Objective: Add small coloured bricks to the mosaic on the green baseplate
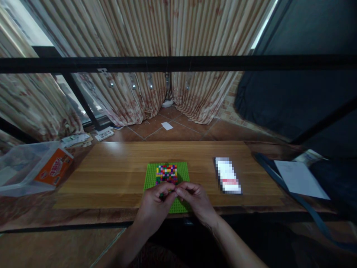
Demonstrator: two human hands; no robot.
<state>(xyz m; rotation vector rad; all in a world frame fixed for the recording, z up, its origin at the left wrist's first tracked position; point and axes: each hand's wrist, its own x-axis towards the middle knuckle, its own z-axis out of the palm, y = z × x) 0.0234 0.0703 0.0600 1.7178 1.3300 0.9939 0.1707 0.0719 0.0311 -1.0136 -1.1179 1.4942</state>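
A green studded baseplate (151, 172) lies on the wooden tabletop. Small multicoloured toy bricks (166, 172) form a tight block on its upper middle. Over the lower part of the plate, my left hand (155, 203) and my right hand (197, 201) meet at the fingertips, both closed in a pinch. Whatever they pinch is too small and too covered by the fingers to name. A hint of green and yellow shows beneath the left fingers. My hands hide the front edge of the brick block and part of the plate.
A phone (228, 175) with a blurred-out screen lies to the right on the wooden table (111, 175). At the left stands a clear plastic bin (25, 167) with an orange label. A white sheet (301, 179) and a blue strap (302, 203) are at the right. A black bar (178, 64) crosses behind.
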